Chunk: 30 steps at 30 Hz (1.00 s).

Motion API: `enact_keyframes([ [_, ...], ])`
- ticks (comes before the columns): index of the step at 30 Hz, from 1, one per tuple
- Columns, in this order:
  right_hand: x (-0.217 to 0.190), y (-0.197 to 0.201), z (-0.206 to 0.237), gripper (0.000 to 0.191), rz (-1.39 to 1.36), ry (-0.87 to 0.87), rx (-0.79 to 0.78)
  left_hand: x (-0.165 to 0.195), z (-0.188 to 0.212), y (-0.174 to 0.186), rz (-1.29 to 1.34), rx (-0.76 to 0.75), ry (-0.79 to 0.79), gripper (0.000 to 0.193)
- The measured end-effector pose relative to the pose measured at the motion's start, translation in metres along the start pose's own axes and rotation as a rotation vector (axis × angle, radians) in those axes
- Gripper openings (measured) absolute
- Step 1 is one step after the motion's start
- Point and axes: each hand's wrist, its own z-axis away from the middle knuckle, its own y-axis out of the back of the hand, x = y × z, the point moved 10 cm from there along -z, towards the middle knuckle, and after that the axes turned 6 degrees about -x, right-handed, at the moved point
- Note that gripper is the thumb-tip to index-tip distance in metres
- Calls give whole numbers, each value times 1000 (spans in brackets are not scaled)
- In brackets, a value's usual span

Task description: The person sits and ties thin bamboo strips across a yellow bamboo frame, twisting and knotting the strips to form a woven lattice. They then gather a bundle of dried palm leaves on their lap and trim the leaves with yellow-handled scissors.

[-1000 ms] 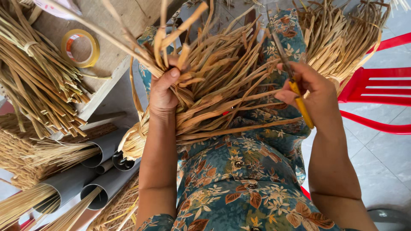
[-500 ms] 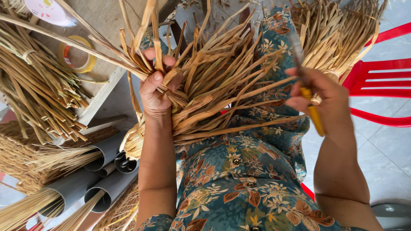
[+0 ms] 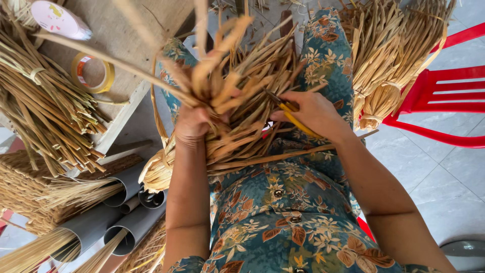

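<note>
A: What has the left hand (image 3: 194, 124) got?

B: It is clenched around a thick bundle of dried straw strips (image 3: 242, 101), held over the lap, with the loose ends fanning up and outward

A: And the right hand (image 3: 316, 114)?

B: Closed on a yellow-handled tool (image 3: 293, 116), its tip pushed into the bundle just beside the left hand. I cannot tell what sort of blade it has, the straw hides it

A: What lies around?

B: On the left, a wooden desk (image 3: 136, 30) carries a tied sheaf of reeds (image 3: 45, 106) and a roll of yellow tape (image 3: 92, 73). Below it are grey pipes (image 3: 126, 202) stuffed with straw. On the right, a red chair (image 3: 444, 101) holds another straw bundle (image 3: 394, 60)
</note>
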Motion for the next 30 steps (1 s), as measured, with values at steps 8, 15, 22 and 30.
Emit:
enact_keyframes([
  [8,-2,68,20,52,-351,365,538,-6,-23,-21,82,10,15,107],
  [15,10,92,52,54,-351,351,640,-6,-50,4,-807,174,235,74],
  [22,31,88,51,52,-383,257,615,-4,-76,1,-1099,51,174,73],
  [30,71,85,66,58,-279,45,519,-49,-87,61,-1684,28,732,70],
])
